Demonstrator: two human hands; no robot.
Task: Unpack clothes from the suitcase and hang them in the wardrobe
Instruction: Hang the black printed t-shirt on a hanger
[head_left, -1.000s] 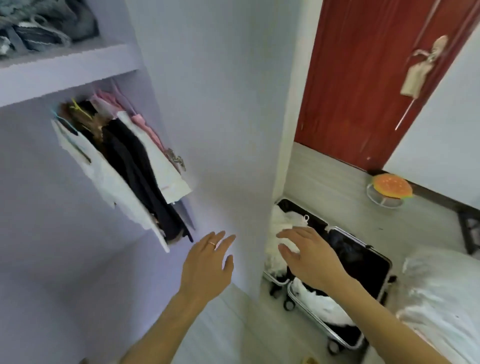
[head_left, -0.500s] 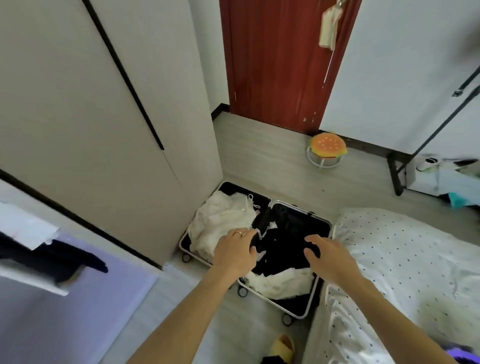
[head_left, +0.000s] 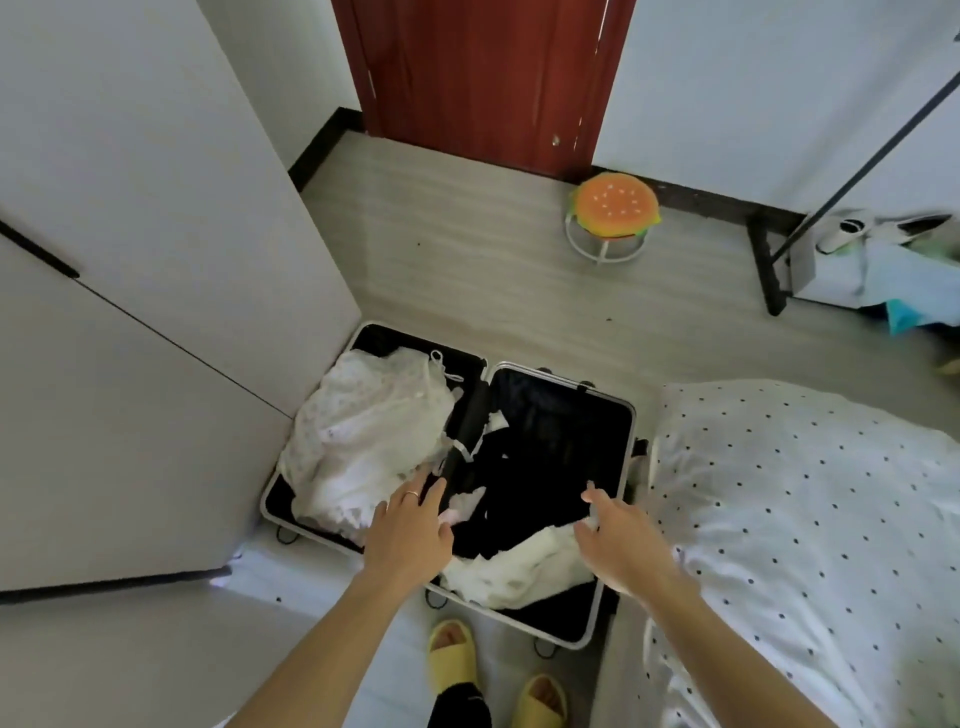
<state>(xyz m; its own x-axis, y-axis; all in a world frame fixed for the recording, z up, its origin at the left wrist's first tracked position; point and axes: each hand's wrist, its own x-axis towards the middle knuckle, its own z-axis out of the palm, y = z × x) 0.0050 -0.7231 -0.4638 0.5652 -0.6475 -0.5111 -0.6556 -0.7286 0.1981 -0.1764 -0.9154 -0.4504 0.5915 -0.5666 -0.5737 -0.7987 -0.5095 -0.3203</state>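
Open suitcase (head_left: 631, 447) on floor, black garment (head_left: 530, 488) between both hands, white pile (head_left: 363, 436) just beyond left hand (head_left: 408, 535). Left and right hand (head_left: 621, 545) spread, holding nothing. Step: picking a garment. Next probably needs gripping cloth, then lifting toward wardrobe (head_left: 156, 260) left of hands.

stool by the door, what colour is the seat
The stool's seat is orange with white specks, with green and yellow edges; clearest in the head view.

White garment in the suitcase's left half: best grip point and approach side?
Likely the bunched near edge of the white garment, pinched from above by the open left hand beside it. The cloth lies crumpled in a heap, so raised folds offer a hold; the suitcase lies open flat.
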